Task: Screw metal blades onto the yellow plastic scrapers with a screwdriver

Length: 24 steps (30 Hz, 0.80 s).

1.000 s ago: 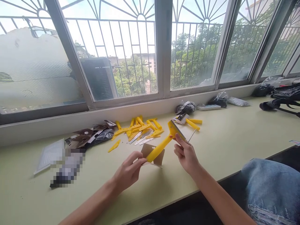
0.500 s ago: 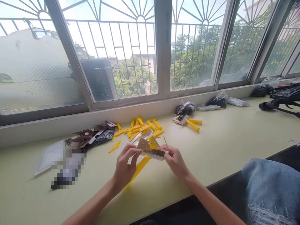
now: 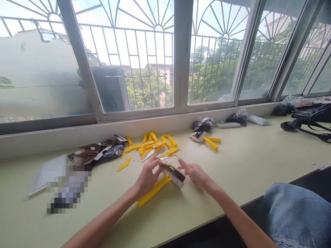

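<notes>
In the middle of the table, my left hand (image 3: 150,174) pinches a black-and-white cardboard sleeve (image 3: 173,174) at its left edge. The sleeve is folded over the head of a yellow-handled scraper, whose handle (image 3: 153,192) slants down to the left below my hand. To the right of the sleeve is my right hand (image 3: 195,172), fingers curled, its fingertips close to the card. A thin metal rod (image 3: 177,156) pokes out past those fingers; most of it is hidden. Behind lies a pile of yellow scraper handles (image 3: 152,142) with metal blades (image 3: 148,155).
A loose yellow plate (image 3: 124,164) and small screws lie left of the pile. Torn brown packaging (image 3: 89,153) and a clear flat packet (image 3: 49,174) are at left. Scrapers in card sleeves (image 3: 198,136), tied bags (image 3: 203,123) and a black strapped object (image 3: 305,127) stand along the right.
The sleeve and scraper have come lower and tilted down to the right. My right hand has turned, so the rod that stood up from it now barely shows.
</notes>
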Tool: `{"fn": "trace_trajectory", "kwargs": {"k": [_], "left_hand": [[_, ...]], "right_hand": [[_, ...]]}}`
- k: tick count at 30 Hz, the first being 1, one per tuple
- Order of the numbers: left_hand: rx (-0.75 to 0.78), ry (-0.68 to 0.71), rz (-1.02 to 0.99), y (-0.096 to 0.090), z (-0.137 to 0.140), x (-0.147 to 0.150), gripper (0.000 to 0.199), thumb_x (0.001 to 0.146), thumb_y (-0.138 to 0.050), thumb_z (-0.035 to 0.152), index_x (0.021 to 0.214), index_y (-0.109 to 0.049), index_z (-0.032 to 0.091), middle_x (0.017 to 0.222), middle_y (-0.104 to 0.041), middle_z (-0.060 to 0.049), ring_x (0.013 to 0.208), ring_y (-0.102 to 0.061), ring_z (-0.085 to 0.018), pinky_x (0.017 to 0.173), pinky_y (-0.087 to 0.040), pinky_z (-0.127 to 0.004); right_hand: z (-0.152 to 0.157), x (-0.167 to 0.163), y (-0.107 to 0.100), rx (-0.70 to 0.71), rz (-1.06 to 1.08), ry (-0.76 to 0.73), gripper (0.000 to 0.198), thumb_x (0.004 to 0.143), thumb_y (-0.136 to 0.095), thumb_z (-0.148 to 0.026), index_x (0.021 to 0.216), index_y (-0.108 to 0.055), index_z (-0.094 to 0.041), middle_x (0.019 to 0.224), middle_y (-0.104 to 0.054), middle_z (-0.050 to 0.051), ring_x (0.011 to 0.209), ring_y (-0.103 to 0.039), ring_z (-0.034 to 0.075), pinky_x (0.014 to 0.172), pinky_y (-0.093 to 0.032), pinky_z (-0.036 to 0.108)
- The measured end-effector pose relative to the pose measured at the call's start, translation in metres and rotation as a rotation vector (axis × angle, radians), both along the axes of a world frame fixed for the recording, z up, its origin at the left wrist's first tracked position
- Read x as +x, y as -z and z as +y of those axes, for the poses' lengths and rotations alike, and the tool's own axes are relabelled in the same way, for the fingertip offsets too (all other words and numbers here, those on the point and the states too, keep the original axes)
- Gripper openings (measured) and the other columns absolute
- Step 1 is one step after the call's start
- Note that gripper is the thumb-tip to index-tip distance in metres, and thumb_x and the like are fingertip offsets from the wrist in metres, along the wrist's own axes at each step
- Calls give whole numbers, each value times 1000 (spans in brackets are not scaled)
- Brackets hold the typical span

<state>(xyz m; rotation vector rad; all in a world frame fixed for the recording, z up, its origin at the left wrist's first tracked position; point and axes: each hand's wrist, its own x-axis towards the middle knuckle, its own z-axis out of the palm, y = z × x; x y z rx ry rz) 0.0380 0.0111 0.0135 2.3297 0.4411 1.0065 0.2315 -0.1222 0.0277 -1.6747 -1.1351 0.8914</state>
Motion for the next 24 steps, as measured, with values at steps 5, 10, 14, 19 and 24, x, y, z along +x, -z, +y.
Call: {"fn": "trace_trajectory", "kwargs": {"k": [5,10,14,19,24], "left_hand": [[-1,-150,58,4,-12,1,42,97,-60,36,134,-49,21,125,-61,-15,115,-60,-28,91,-55,-47],[46,-230,255,-8,-40,-17,42,84,-70,58,100,-61,20,86,-65,-6,80,-59,-25,74,-46,-37],[-27,-153,463,-12,-58,-22,35,81,-71,49,68,-54,21,60,-57,2,54,-45,-15,55,-27,-27],[-102,-146,457,-10,-63,-20,29,80,-66,35,64,-46,21,60,-53,4,56,-41,-13,55,-25,-27],[-193,-153,368,-3,-66,-21,30,84,-61,38,67,-43,21,62,-46,5,59,-39,-11,55,-27,-26]], "right_hand": [[0,-1,4,101,-290,22,49,81,-68,-61,62,-51,-19,59,-44,-4,60,-37,12,55,-24,27],[3,-14,20,74,-449,173,38,87,-60,-45,61,-49,-21,61,-55,1,58,-43,15,56,-23,29],[2,-11,25,25,-498,238,31,86,-63,-40,65,-50,-22,65,-59,2,59,-46,16,57,-24,29],[3,8,15,-55,-414,179,27,78,-75,-44,85,-64,-20,70,-61,1,66,-53,18,58,-29,28],[7,29,-4,-154,-144,-50,47,76,-76,-63,73,-64,-18,59,-46,-5,52,-37,10,49,-22,26]]}}
